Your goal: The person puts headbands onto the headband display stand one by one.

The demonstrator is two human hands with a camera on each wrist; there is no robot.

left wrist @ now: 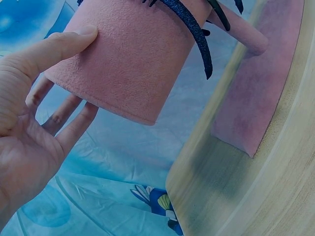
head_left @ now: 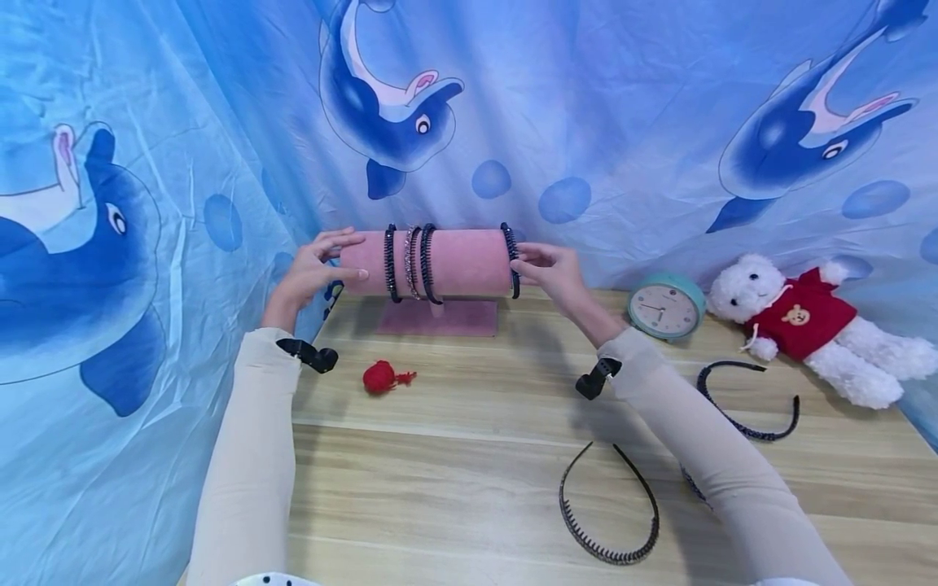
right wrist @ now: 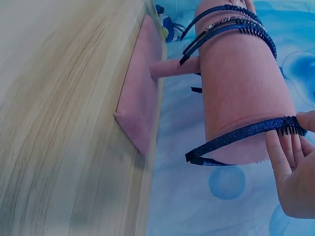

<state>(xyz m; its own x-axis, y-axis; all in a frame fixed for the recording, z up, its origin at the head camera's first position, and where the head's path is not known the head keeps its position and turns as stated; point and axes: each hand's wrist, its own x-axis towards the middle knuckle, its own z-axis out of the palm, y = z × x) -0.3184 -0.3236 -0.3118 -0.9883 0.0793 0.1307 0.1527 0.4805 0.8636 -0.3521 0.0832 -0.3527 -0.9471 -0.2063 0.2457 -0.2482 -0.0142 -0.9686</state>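
Note:
A pink, velvety headband stand (head_left: 471, 262), a horizontal roll on a post and flat base, stands at the back of the table. My left hand (head_left: 306, 270) holds the roll's left end, the thumb lying on the pink surface (left wrist: 123, 69) and the other fingers round the end's edge. At the opposite end my right hand (head_left: 563, 281) pinches a dark blue toothed headband (right wrist: 241, 132), which sits over the roll's right edge. Several more headbands (head_left: 427, 264) hang round the roll left of its middle, one of them glittery (head_left: 412, 268).
On the table lie a red yarn-like ball (head_left: 379, 378), a toothed headband (head_left: 608, 555) and a dark headband (head_left: 762, 435). Another dark item is partly hidden under my right forearm. A teal clock (head_left: 665, 308) and a white teddy bear (head_left: 799, 317) are at the right. Dolphin-print cloth (head_left: 513, 106) hangs behind.

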